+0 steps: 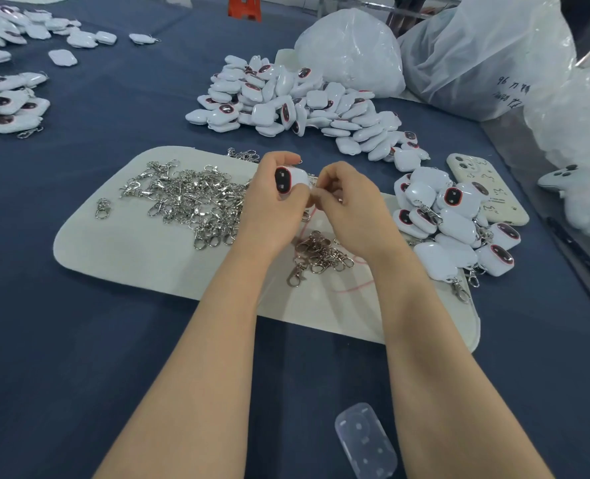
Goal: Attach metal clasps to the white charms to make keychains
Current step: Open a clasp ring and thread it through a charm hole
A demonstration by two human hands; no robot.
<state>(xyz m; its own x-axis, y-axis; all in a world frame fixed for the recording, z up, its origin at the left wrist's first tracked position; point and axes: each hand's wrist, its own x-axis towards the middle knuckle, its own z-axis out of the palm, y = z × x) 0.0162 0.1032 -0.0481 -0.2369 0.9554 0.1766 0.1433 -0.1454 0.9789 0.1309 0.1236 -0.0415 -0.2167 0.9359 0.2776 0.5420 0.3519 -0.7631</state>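
Observation:
My left hand (pixel 269 205) grips a white charm (pixel 292 179) with a dark oval face ringed in red, held above the pale felt mat (pixel 124 250). My right hand (pixel 347 209) meets it at the charm's right edge, fingers curled and pinching something small that the fingers hide. A heap of silver metal clasps (pixel 190 198) lies on the mat to the left of my hands. A smaller bunch of clasps (pixel 319 254) lies between my wrists. Loose charms form a big pile (pixel 297 102) beyond the mat. Charms with clasps on them are stacked at the right (pixel 452 223).
A phone in a cream case (pixel 487 188) lies right of the stack. Large plastic bags (pixel 476 46) fill the back right. More charms (pixel 6 102) lie at the far left. A clear plastic case (pixel 366 440) sits on the dark blue cloth near me.

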